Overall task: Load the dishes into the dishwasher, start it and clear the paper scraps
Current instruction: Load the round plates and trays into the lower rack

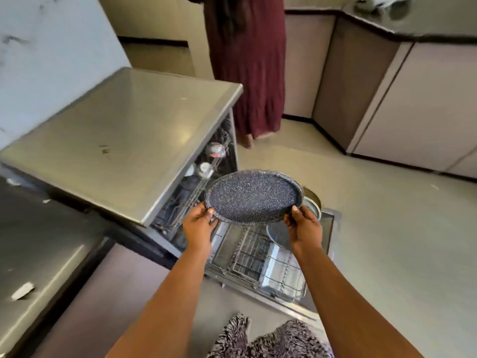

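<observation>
Fingers [210, 212] of the left hand [198, 224] are clamped on the near left rim of a dark speckled plate [254, 196], thumb on top and the rest curled beneath. The right hand [304, 226] grips the near right rim in the same way. Between the two hands the plate is held in the air at the centre of the frame, nearly flat and tipped slightly towards the camera, above the pulled-out lower rack [258, 254] of the dishwasher [124, 140].

The dishwasher door [330, 228] lies folded down under that rack. A steel pot [313, 202] stands at the rack's far right corner, partly hidden behind the plate, and a round grey dish [277, 235] lies just below the right hand. Left of the plate, inside the machine, the upper rack [206, 171] holds glasses and other pieces too blurred to name.

On the steel worktop [51, 254] at lower left lies a white paper scrap [23, 290]; smaller white bits [46, 201] lie further up that side.

At the top centre of the frame another person in a long maroon dress [247, 73] stands on the floor [387, 241], beside pale cabinets [413, 99] under a dark counter.
</observation>
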